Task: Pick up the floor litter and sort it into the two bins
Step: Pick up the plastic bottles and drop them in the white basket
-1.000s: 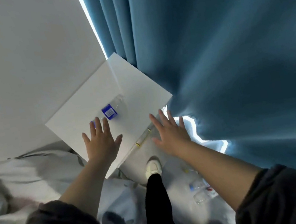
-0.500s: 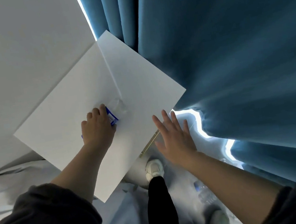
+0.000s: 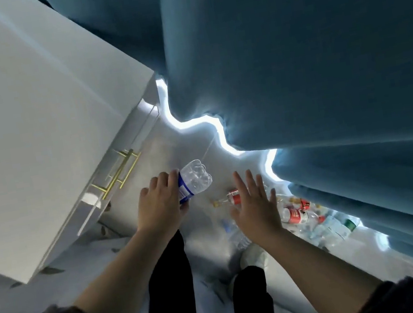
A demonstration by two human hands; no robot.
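My left hand [image 3: 160, 207] grips a clear plastic bottle with a blue and white label [image 3: 195, 179], held in the air above the floor with its base pointing away from me. My right hand [image 3: 255, 207] hovers flat with spread fingers and holds nothing. Below and right of it several bottles lie on the floor: a red-labelled one [image 3: 233, 197] just past its fingers, another red-labelled one [image 3: 296, 216], and clear ones with a green cap [image 3: 340, 228] by the curtain. No bin is in view.
A white cabinet [image 3: 41, 128] with gold handles [image 3: 119, 174] stands at the left. Blue curtains [image 3: 306, 59] hang along the right, light leaking under their hem. My black-trousered legs and a white shoe [image 3: 252, 254] stand on the pale floor [image 3: 180, 155].
My left hand closed on the bottle on the cabinet top and lifted it off. The view swung down to the floor, and the litter by the curtain came into sight.
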